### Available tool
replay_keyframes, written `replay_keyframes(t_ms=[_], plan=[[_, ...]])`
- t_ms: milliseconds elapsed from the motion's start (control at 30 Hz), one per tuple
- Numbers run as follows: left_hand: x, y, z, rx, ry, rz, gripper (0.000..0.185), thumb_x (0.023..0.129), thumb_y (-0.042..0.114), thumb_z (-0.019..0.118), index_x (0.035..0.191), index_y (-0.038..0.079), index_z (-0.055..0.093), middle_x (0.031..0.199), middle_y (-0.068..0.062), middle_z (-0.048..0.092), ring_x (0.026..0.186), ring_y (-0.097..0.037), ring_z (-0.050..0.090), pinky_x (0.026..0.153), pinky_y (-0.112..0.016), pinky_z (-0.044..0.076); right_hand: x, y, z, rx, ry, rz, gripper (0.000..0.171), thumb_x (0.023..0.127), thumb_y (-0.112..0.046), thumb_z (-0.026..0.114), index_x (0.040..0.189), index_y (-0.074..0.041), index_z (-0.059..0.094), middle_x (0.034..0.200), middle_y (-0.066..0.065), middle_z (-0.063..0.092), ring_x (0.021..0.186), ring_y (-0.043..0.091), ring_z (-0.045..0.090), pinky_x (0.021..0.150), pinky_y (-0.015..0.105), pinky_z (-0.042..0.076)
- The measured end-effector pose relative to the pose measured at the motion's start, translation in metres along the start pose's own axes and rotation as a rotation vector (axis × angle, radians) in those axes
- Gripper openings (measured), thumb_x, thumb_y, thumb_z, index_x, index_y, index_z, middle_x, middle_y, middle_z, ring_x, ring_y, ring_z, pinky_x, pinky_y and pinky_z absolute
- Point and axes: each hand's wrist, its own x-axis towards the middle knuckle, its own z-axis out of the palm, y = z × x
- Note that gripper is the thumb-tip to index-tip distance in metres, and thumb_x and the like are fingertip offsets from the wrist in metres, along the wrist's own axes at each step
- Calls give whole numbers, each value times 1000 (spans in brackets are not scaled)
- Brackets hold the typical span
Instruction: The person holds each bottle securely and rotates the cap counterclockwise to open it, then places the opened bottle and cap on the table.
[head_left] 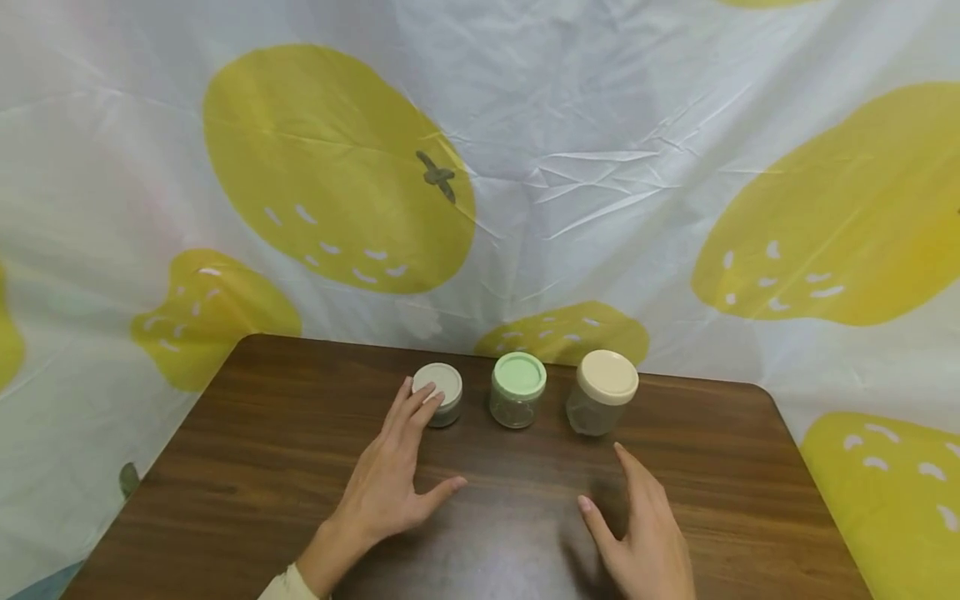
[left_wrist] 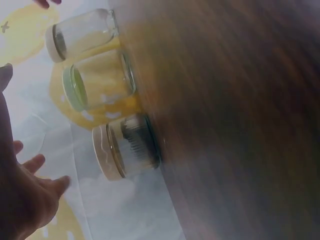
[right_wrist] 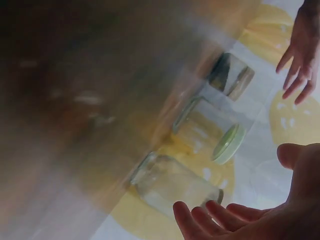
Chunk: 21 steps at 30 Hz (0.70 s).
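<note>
Three lidded glass jars stand in a row near the table's back edge. Leftmost is a short jar (head_left: 444, 400) with a whitish lid and something dark inside, seen in the left wrist view. A green-lidded jar (head_left: 516, 398) stands in the middle, see-through. At the right is the tallest jar (head_left: 600, 396), with a cream lid. My left hand (head_left: 393, 479) reaches toward the short jar, fingers spread and overlapping its lid in the head view; the left wrist view shows them apart from it. My right hand (head_left: 645, 533), thumb and fingers apart, hovers in front of the cream-lidded jar and holds nothing.
The brown wood-grain table (head_left: 262, 467) has rounded back corners. Right behind it hangs a white cloth (head_left: 585, 167) printed with large yellow fruits. A light sleeve (head_left: 288, 585) covers the left forearm.
</note>
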Motion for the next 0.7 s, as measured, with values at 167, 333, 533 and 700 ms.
replay_keyframes(t_ms=[167,333,533,700], plan=[[6,3,7,-31,-18,-2,112,80,59,84,166,14,28,168,-12,38,162,-44,22,118,-60,45,12,-8,5,34,-12,-6,79,95,-42,78,162,-21,40,159,13,52,143,39,52,100,66,52],[15,13,12,-91,-41,-59,108,84,51,85,167,13,25,170,-11,35,161,-42,28,121,-56,43,26,-17,10,60,25,-52,75,95,-34,79,159,-16,44,156,13,55,137,39,57,97,65,54],[29,28,18,-252,-53,-166,104,90,39,84,167,13,19,172,-11,33,159,-30,35,124,-51,41,44,-28,16,142,103,-88,60,97,-22,77,151,-12,54,146,10,64,116,32,71,88,53,60],[40,36,26,-390,-85,-243,106,91,40,83,168,15,14,172,-12,30,160,-30,34,128,-47,35,58,-32,25,180,129,-113,61,94,-22,80,148,-7,56,144,13,65,122,36,69,93,54,59]])
